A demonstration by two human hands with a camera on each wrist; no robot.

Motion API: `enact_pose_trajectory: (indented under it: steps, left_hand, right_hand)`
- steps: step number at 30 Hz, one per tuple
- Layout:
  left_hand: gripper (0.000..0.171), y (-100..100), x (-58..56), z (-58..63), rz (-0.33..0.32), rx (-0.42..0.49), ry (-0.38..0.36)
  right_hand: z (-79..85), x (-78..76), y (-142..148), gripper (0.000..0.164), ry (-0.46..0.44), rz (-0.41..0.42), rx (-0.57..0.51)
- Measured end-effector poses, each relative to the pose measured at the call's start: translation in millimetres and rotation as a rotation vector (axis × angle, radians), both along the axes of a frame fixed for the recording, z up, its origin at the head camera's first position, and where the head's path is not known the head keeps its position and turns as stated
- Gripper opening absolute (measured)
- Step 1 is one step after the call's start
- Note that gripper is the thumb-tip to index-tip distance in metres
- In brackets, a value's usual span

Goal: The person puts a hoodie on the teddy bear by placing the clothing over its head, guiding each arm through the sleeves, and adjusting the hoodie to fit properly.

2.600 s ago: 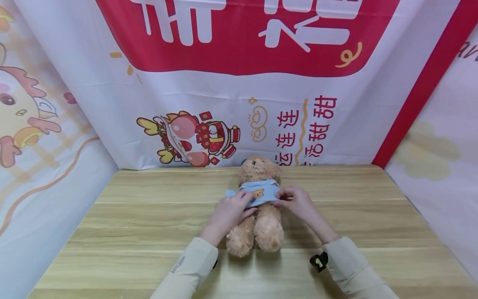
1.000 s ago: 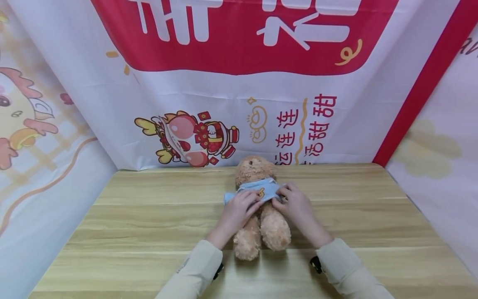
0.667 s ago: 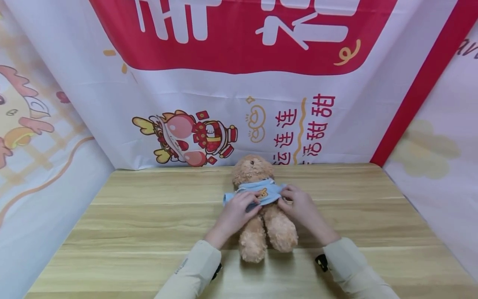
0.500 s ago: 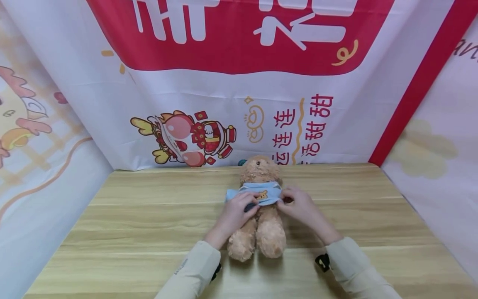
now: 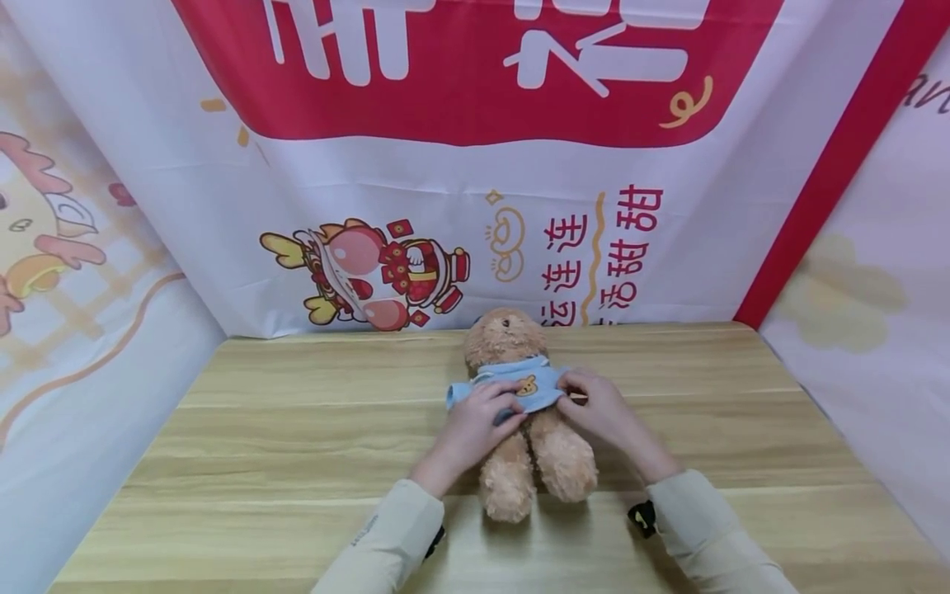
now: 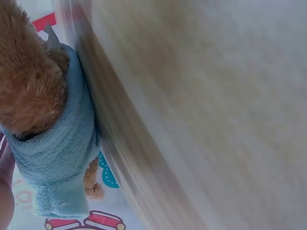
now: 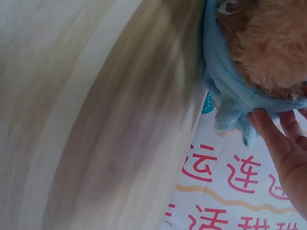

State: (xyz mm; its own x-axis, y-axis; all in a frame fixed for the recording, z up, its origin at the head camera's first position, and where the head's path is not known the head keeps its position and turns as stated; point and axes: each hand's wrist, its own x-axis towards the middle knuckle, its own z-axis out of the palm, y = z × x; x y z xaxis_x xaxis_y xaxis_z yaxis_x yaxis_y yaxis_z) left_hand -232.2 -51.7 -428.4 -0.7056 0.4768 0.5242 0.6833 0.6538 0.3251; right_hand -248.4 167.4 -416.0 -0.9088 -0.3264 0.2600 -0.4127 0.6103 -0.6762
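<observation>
A fluffy brown teddy bear (image 5: 506, 342) lies on its back on the table in the head view, its head toward the backdrop. It wears a light blue shirt (image 5: 540, 386) with a small bear print on the chest. My left hand (image 5: 475, 425) grips the shirt's lower hem on the left side, the thumb under the fingers. On the other side, my right hand (image 5: 604, 412) pinches the hem near the sleeve. The right wrist view shows that thumb (image 7: 264, 127) against the blue cloth (image 7: 230, 96). In the left wrist view, only a sliver of hand shows beside the shirt (image 6: 57, 153).
The wood-grain table (image 5: 297, 445) ends at a white and red printed backdrop (image 5: 475, 190), just behind the bear's head. Printed cloth walls (image 5: 853, 272) stand on both sides. Black wrist devices (image 5: 642, 520) show at the cuffs.
Compared with half a second ago, the bear's legs have swung to the right and its head has tipped left. Both hands keep their hold on the shirt, with small shifts.
</observation>
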Motion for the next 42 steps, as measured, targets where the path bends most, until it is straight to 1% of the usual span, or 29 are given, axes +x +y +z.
enact_pose_trajectory:
  steps: [1,3,8,10,11,13,16,18,21,23,27,29,32,37,40,42]
  left_hand:
    - [0.005,0.2,-0.1,0.0,0.002,0.001,-0.007]
    - [0.005,-0.3,0.3,0.2,0.004,0.015,-0.013]
    - [0.006,-2.7,1.4,1.1,0.011,0.052,-0.036]
    - [0.006,-3.4,1.7,1.8,0.012,0.058,-0.05]
    - [0.007,-3.7,1.6,2.0,0.014,0.054,-0.054]
    - [0.007,-3.8,1.5,2.6,0.014,0.043,-0.057]
    - [0.006,-3.7,1.0,2.8,0.012,0.03,-0.058]
    - [0.006,-3.8,0.6,2.6,0.01,0.029,-0.058]
    - [0.006,-4.4,0.0,1.6,0.005,0.038,-0.065]
    - [0.006,-4.8,0.0,1.0,0.003,0.037,-0.064]
    - [0.005,-5.6,0.5,0.5,-0.002,0.03,-0.065]
    - [0.006,-5.6,0.7,0.7,-0.005,0.023,-0.064]
    - [0.006,-5.5,0.5,0.7,-0.007,0.016,-0.065]
    - [0.005,-5.6,0.3,0.6,0.0,0.016,-0.071]
    - [0.006,-5.6,0.5,1.4,0.01,0.012,-0.074]
    - [0.008,-5.3,0.7,2.4,0.018,0.004,-0.075]
  right_hand:
    - [-0.6,-0.7,0.5,0.006,0.01,0.002,0.009]
    - [-1.8,-2.4,2.7,0.007,0.014,0.02,-0.008]
    - [-4.5,-6.2,10.9,0.014,-0.026,0.131,-0.124]
    - [-5.5,-6.9,12.6,0.018,-0.027,0.167,-0.139]
    - [-6.0,-7.3,12.8,0.019,-0.016,0.172,-0.125]
    - [-6.7,-8.0,11.3,0.022,0.019,0.162,-0.084]
    - [-7.3,-9.4,8.3,0.023,0.062,0.113,-0.032]
    - [-7.0,-10.3,6.8,0.022,0.067,0.083,-0.02]
    - [-5.9,-11.1,7.1,0.022,0.064,0.061,-0.014]
    - [-5.3,-11.3,8.5,0.022,0.074,0.063,-0.003]
    - [-7.6,-12.2,11.1,0.022,0.135,0.098,0.011]
    - [-9.9,-12.5,11.3,0.022,0.153,0.113,0.0]
    - [-12.5,-12.2,11.4,0.022,0.114,0.113,-0.042]
    - [-11.7,-11.9,15.8,0.016,-0.033,0.111,-0.137]
    - [-10.3,-12.6,18.3,0.011,-0.102,0.115,-0.159]
    - [-9.7,-13.1,19.2,0.01,-0.122,0.116,-0.161]
